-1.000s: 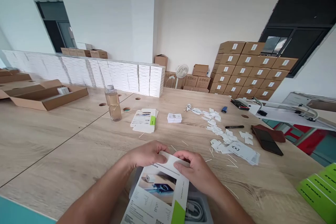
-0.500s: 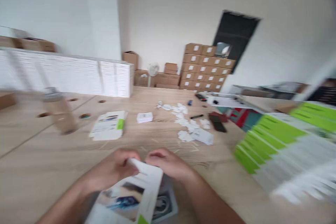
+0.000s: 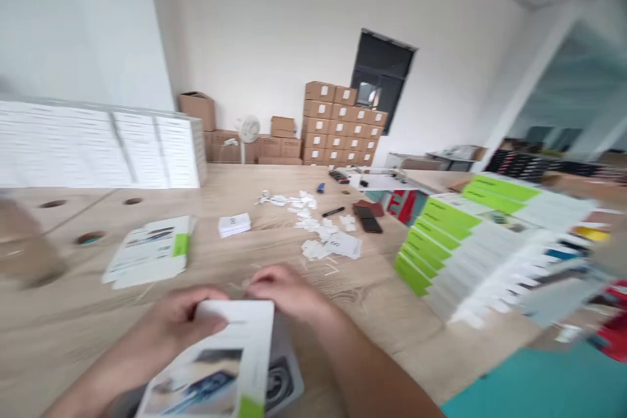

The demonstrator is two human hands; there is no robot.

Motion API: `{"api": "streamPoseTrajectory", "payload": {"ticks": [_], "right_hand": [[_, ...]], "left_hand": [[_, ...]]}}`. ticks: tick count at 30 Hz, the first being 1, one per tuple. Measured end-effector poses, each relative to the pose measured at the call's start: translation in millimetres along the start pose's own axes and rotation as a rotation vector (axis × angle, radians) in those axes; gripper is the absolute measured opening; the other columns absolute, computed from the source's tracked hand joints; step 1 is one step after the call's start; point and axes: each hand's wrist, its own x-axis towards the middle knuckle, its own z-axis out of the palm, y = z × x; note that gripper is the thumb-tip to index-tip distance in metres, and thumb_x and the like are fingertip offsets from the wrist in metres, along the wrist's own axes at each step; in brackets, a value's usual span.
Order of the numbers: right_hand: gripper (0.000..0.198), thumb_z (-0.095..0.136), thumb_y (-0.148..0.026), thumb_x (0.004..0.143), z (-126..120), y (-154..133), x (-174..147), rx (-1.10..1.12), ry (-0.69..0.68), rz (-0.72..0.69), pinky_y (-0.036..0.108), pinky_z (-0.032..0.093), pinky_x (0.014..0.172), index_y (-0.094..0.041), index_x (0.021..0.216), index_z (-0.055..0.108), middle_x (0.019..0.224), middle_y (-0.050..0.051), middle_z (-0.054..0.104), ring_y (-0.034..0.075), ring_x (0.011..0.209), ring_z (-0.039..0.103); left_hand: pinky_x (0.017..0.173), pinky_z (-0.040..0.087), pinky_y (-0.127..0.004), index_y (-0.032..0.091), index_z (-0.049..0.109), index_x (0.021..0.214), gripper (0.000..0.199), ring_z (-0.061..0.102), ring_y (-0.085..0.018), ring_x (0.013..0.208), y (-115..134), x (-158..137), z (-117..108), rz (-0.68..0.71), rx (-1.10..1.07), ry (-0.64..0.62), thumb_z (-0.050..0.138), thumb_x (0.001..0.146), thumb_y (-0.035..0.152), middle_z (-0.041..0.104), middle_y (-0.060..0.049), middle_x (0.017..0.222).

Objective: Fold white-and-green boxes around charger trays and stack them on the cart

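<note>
My left hand [image 3: 189, 320] grips the far edge of a white printed carton [image 3: 235, 339], thumb on top. The carton has a picture of a device and a green corner, and it tilts near the front edge of the view. Partly beneath it, on the right, lies a pale tray [image 3: 294, 379] with a dark coiled cable [image 3: 279, 382] in it. My right hand [image 3: 279, 290] is just past the carton's far right corner, fingers curled inward. Whatever those fingers pinch is hidden and blurred.
Flat printed cartons [image 3: 151, 248] and a stack of white cards [image 3: 234, 225] lie ahead on the wooden table. Paper scraps [image 3: 313, 228], a marker [image 3: 333, 211] and a phone [image 3: 367, 218] are beyond. Green-and-white boxes [image 3: 441, 235] are stacked on the right.
The view has swung to the right, so the table items appear further left. My right hand has come slightly away from the carton's edge; my left hand still holds the carton.
</note>
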Motion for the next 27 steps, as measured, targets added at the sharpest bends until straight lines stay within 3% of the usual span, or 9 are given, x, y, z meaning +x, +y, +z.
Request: {"api": "streamPoseTrajectory", "payload": {"ticks": [1,4,8,12,15,18,21,24,27], "right_hand": [[0.020,0.060,-0.032,0.077,-3.7,1.8,1.8,-0.026,0.110,-0.012,0.019,0.044,0.052,-0.019,0.084,0.072,0.067,-0.001,0.066,0.011,0.057,0.059],[0.023,0.055,-0.025,0.080,-17.7,15.3,12.3,-0.048,0.257,-0.041,0.026,0.048,0.068,-0.018,0.095,0.069,0.082,0.005,0.070,0.016,0.071,0.064],[0.024,0.059,-0.029,0.079,-24.9,26.2,17.9,-0.098,0.352,-0.092,0.035,0.044,0.088,-0.021,0.100,0.069,0.106,0.010,0.068,0.024,0.100,0.061],[0.040,0.052,-0.044,0.086,-8.4,15.6,5.9,0.049,0.159,-0.156,0.033,0.050,0.080,-0.021,0.117,0.062,0.102,0.007,0.070,0.020,0.088,0.066],[0.050,0.053,-0.044,0.086,6.6,9.0,0.8,0.189,-0.007,-0.201,0.031,0.053,0.074,-0.019,0.129,0.051,0.096,0.006,0.071,0.018,0.081,0.067],[0.044,0.046,-0.044,0.090,3.9,12.2,5.0,-0.053,0.067,-0.223,0.029,0.053,0.073,-0.020,0.126,0.054,0.094,0.005,0.072,0.017,0.082,0.067],[0.038,0.044,-0.039,0.091,-22.1,25.5,13.5,-0.369,0.268,-0.161,0.031,0.050,0.081,-0.021,0.120,0.060,0.106,0.006,0.070,0.019,0.094,0.065],[0.038,0.050,-0.028,0.086,-54.6,45.0,20.8,-0.545,0.439,-0.062,0.042,0.038,0.097,-0.017,0.121,0.060,0.124,0.012,0.061,0.027,0.115,0.054],[0.045,0.052,-0.024,0.082,-71.0,65.8,27.8,-0.702,0.535,0.015,0.050,0.023,0.105,-0.015,0.126,0.055,0.138,0.015,0.049,0.032,0.129,0.039]], "left_hand": [[0.055,0.040,-0.021,0.018,0.068,0.090,0.032,0.053,-0.014,0.064,1.3,0.3,-1.3,0.040,-0.028,-0.004,0.068,0.071,0.044,0.062,0.000,0.073],[0.055,0.039,-0.021,0.015,0.066,0.089,0.031,0.052,-0.012,0.062,-6.4,5.8,-5.5,0.062,-0.129,0.015,0.072,0.069,0.038,0.063,-0.001,0.073],[0.056,0.040,-0.022,0.014,0.065,0.090,0.032,0.056,-0.013,0.063,-20.8,11.4,-11.0,0.043,-0.191,0.133,0.073,0.069,0.037,0.066,-0.003,0.075],[0.057,0.042,-0.024,0.014,0.064,0.093,0.038,0.059,-0.015,0.063,-21.2,11.8,-12.6,0.054,-0.256,0.199,0.074,0.068,0.040,0.068,-0.004,0.076],[0.057,0.042,-0.024,0.014,0.063,0.095,0.040,0.059,-0.015,0.062,-18.7,10.7,-13.0,0.065,-0.275,0.202,0.073,0.069,0.042,0.068,-0.004,0.076],[0.059,0.044,-0.026,0.014,0.063,0.095,0.041,0.061,-0.018,0.066,-17.6,9.2,-13.9,0.032,-0.255,0.173,0.073,0.069,0.044,0.069,-0.004,0.079],[0.059,0.043,-0.026,0.015,0.063,0.092,0.039,0.062,-0.019,0.068,-19.3,8.6,-14.7,-0.006,-0.200,0.103,0.073,0.067,0.044,0.070,-0.004,0.079],[0.057,0.041,-0.024,0.015,0.063,0.091,0.036,0.060,-0.017,0.065,-23.0,8.5,-14.4,-0.019,-0.165,0.038,0.072,0.067,0.041,0.069,-0.002,0.075],[0.059,0.041,-0.025,0.016,0.063,0.092,0.035,0.062,-0.018,0.068,-25.7,8.3,-14.1,-0.023,-0.140,0.026,0.071,0.068,0.040,0.069,-0.002,0.076]]}}
